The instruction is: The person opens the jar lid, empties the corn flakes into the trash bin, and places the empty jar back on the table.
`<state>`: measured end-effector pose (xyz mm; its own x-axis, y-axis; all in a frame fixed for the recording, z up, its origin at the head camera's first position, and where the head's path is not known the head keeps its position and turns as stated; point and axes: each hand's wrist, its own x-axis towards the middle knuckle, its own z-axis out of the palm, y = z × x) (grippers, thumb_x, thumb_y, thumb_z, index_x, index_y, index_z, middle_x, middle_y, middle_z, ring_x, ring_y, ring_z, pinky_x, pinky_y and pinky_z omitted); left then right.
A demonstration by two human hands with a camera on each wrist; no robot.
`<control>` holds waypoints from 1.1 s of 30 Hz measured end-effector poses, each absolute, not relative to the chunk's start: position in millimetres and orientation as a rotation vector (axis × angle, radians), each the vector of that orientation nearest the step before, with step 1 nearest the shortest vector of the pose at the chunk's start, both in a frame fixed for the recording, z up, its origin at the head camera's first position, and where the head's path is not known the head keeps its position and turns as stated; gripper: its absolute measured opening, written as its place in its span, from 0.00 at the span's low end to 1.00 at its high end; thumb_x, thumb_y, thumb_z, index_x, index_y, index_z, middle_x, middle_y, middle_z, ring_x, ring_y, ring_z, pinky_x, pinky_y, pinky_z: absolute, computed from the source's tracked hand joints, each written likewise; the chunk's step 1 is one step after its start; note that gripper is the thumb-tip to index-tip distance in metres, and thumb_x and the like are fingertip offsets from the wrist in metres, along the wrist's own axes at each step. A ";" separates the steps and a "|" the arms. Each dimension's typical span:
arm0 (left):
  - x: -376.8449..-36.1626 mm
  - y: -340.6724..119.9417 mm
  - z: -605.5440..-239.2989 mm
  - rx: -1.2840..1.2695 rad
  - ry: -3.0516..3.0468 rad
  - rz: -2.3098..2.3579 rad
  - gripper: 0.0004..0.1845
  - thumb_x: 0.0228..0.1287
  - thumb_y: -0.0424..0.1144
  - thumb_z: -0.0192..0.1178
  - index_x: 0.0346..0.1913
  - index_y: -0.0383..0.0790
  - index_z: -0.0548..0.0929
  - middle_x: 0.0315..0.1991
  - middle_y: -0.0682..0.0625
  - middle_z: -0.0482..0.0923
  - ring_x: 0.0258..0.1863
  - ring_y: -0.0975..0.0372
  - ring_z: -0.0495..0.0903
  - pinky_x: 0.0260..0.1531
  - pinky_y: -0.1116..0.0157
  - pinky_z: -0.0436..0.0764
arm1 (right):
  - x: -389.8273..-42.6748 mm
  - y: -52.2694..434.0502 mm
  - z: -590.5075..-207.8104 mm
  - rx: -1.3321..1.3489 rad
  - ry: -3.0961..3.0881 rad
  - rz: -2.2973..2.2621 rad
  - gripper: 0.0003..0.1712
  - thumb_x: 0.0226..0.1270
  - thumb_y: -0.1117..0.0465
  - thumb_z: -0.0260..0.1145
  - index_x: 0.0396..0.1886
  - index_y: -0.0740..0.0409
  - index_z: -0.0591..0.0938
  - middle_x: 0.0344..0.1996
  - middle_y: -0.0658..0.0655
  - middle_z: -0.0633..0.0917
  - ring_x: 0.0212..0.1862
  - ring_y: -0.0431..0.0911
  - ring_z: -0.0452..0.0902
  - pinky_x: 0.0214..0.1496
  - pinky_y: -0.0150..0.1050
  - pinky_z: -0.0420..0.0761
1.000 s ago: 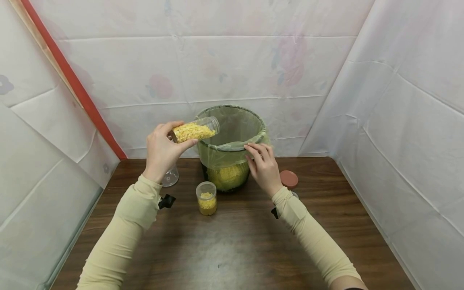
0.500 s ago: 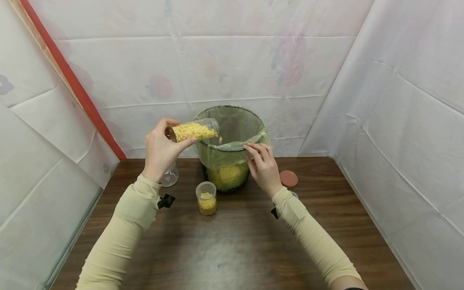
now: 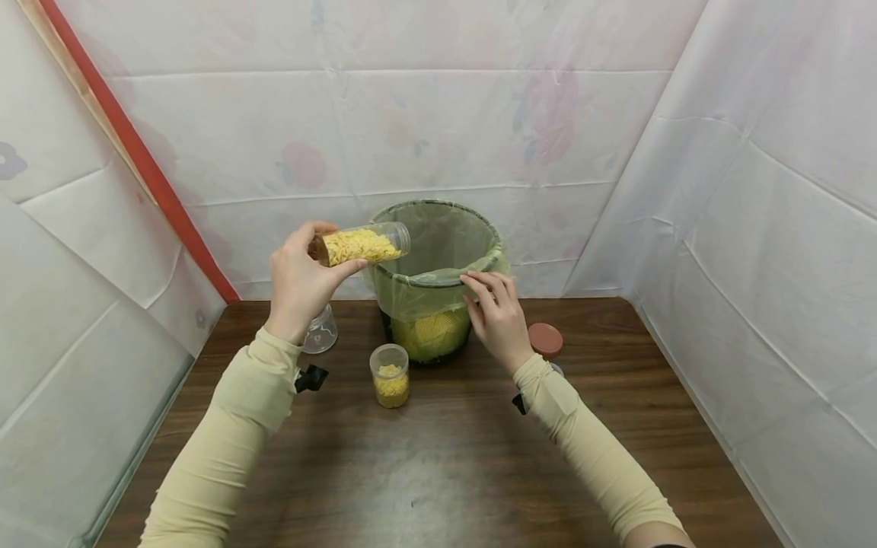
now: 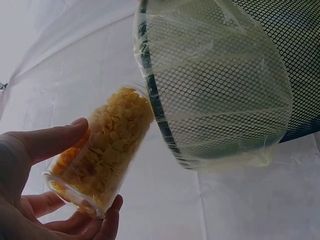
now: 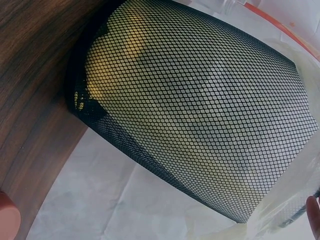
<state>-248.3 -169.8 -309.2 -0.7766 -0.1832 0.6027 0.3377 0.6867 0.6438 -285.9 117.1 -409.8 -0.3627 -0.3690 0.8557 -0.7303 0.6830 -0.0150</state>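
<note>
My left hand (image 3: pixel 299 283) grips a clear jar of yellow flakes (image 3: pixel 359 245), tipped on its side with its mouth at the left rim of a black mesh bin (image 3: pixel 438 228) lined with a pale green bag. In the left wrist view the jar (image 4: pixel 105 150) lies between thumb and fingers, just beside the bin's rim (image 4: pixel 155 100). My right hand (image 3: pixel 499 316) rests with straight fingers on the folded bag at the bin's front right rim. Yellow flakes show through the mesh (image 5: pixel 130 45) at the bin's bottom.
On the brown table (image 3: pixel 445 472) a small open jar with yellow flakes (image 3: pixel 390 374) stands in front of the bin. An empty clear jar (image 3: pixel 320 332) sits behind my left wrist. A reddish-brown lid (image 3: pixel 546 339) lies right of the bin. White sheets wall in three sides.
The left hand has drawn the jar slightly left and back from the bin's rim. A flake seen falling half a second ago is gone. The right hand has not moved.
</note>
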 end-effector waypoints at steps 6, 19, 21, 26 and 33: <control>-247.4 -171.3 -307.5 -0.106 -2.239 -1.026 0.29 0.39 0.41 0.78 0.49 0.39 0.81 0.36 0.43 0.80 0.31 0.56 0.73 0.30 0.64 0.68 | -286.7 117.1 -410.2 0.850 -1.984 0.497 0.21 0.65 0.64 0.63 0.58 0.59 0.76 0.55 0.60 0.77 0.56 0.56 0.69 0.60 0.43 0.73; -245.3 -171.6 -306.0 -0.133 -2.262 -0.954 0.30 0.39 0.37 0.78 0.50 0.39 0.81 0.30 0.42 0.75 0.30 0.56 0.69 0.37 0.62 0.63 | -285.8 117.0 -410.2 0.847 -1.989 0.498 0.21 0.65 0.64 0.63 0.58 0.59 0.76 0.55 0.60 0.76 0.57 0.56 0.69 0.61 0.43 0.72; -245.3 -171.6 -305.6 -0.140 -2.264 -0.954 0.30 0.39 0.36 0.78 0.50 0.39 0.81 0.33 0.42 0.77 0.32 0.55 0.71 0.39 0.60 0.64 | -286.0 117.0 -410.4 0.849 -1.987 0.501 0.21 0.65 0.64 0.63 0.57 0.59 0.76 0.55 0.60 0.76 0.57 0.56 0.69 0.61 0.43 0.72; -245.2 -171.9 -305.6 -0.153 -2.260 -0.959 0.30 0.38 0.35 0.78 0.51 0.38 0.81 0.40 0.41 0.80 0.35 0.52 0.73 0.41 0.56 0.66 | -286.4 117.2 -410.6 0.855 -1.983 0.507 0.21 0.65 0.64 0.63 0.58 0.59 0.76 0.55 0.60 0.76 0.57 0.56 0.69 0.60 0.43 0.72; -244.2 -172.0 -304.9 -0.171 -2.257 -0.947 0.31 0.38 0.35 0.78 0.51 0.39 0.81 0.44 0.41 0.81 0.37 0.50 0.75 0.43 0.53 0.68 | -286.4 117.5 -410.9 0.857 -1.986 0.511 0.21 0.65 0.64 0.63 0.58 0.59 0.76 0.56 0.60 0.76 0.57 0.56 0.68 0.61 0.43 0.72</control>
<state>-244.2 -172.0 -304.9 -0.7637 -0.1312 0.6321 0.3590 0.7274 0.5848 -286.4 117.5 -410.9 -0.3676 -0.3706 0.8530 -0.7361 0.6765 -0.0234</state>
